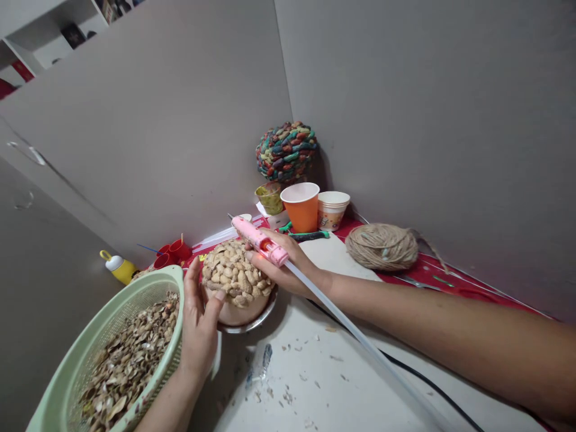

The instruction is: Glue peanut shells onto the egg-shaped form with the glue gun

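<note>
A round ball [236, 276] sits in a shallow metal bowl [252, 327], its top covered with peanut shells and its lower part bare and pinkish beige. My left hand [200, 318] grips the ball from the left, with the thumb over its front. In my right hand [288, 261] is a pink hot glue gun [258, 240], a small light glowing on it. The gun's nozzle points up and left, above the ball's far side. A long translucent glue stick [355, 336] sticks out of its back end. My right fingers are partly hidden behind the gun.
At left stands a green basket [58, 384] of shells. Small red cups [180, 251], an orange cup [301, 210], stacked paper cups [333, 210], a multicoloured ball [287, 151] and a twine roll [382, 247] line the back. Shell bits and a black cord [418, 375] lie on the white table [360, 396].
</note>
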The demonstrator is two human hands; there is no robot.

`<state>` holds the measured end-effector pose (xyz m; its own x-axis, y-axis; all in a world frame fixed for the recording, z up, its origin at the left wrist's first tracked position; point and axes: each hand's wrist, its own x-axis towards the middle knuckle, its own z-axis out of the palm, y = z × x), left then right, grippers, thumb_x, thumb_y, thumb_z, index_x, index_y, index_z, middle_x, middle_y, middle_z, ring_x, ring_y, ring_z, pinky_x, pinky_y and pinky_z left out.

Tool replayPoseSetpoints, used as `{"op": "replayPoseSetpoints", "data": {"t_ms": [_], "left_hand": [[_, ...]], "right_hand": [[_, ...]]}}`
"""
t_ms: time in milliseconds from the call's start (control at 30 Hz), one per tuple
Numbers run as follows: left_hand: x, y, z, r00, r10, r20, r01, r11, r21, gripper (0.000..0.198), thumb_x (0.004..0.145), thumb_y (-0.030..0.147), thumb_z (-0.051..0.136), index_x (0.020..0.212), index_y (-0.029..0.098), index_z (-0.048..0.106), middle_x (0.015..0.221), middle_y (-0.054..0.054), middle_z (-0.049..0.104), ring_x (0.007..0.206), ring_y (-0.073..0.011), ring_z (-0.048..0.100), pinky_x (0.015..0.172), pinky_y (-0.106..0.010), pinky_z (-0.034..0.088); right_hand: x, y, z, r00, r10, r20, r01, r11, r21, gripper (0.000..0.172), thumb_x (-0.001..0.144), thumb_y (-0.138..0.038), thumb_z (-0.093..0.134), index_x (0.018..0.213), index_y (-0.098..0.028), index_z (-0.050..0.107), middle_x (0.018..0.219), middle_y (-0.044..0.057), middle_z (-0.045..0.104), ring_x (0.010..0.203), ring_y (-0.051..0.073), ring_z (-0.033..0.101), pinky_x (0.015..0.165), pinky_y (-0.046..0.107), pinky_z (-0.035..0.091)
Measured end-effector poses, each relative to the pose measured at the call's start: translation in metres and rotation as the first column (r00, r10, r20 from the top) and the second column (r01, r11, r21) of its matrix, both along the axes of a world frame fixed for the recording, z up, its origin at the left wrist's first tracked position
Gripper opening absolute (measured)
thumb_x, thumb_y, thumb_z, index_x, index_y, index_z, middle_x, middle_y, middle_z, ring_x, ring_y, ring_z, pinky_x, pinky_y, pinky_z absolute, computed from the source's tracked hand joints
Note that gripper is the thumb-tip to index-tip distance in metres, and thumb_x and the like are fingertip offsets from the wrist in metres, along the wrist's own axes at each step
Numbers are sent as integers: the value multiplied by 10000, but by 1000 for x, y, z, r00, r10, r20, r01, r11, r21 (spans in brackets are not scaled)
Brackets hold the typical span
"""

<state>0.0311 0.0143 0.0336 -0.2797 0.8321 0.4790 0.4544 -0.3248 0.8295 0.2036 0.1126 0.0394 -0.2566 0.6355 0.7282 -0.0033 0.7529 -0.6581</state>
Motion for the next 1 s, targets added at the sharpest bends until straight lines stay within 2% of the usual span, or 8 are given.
{"op": "replayPoseSetpoints", "data": {"t_ms": [100, 400, 800, 1000], "left_hand": [[1, 0, 1, 999, -16, 48, 17, 1000, -8, 573, 867, 358, 610, 1406, 287, 429, 1524, -77, 396, 1432, -282, 307, 1184, -467, 225], [-4, 2, -1, 1000, -21, -1, 21, 1000, -11, 568, 877, 374, 611, 1404, 294, 416, 1495, -83, 431, 1402, -272, 360, 1169, -474, 264], [-2, 0, 0, 1000, -26, 1, 26, 999, -26, 541, 884, 377, 595, 1396, 306, 436, 1496, -61, 438, 1408, -261, 349, 1173, -449, 256], [-2, -1, 0, 1000, -27, 7, 27, 1000, -3, 477, 892, 392, 563, 1349, 271, 494, 1468, -66, 475, 1383, -263, 388, 1167, -435, 258]], "right_hand": [[0, 0, 0, 1000, -18, 20, 18, 1000, -12, 79, 822, -229, 566, 848, -155, 557, 827, 56, 606, 764, 175, 550, 718, 311, 437], [0, -1, 0, 1000, 2, 10, -2, 1000, 14, 59, 815, -192, 564, 866, -166, 546, 798, 36, 593, 745, 167, 555, 712, 302, 436], [0, 1, -2, 1000, -12, 20, 11, 1000, 12, 58, 803, -195, 567, 845, -168, 537, 841, 47, 604, 779, 172, 561, 735, 304, 448], [0, 2, -2, 999, -21, 28, 21, 1000, 15, 41, 795, -177, 561, 822, -171, 530, 818, 41, 595, 759, 167, 553, 727, 296, 442]]}}
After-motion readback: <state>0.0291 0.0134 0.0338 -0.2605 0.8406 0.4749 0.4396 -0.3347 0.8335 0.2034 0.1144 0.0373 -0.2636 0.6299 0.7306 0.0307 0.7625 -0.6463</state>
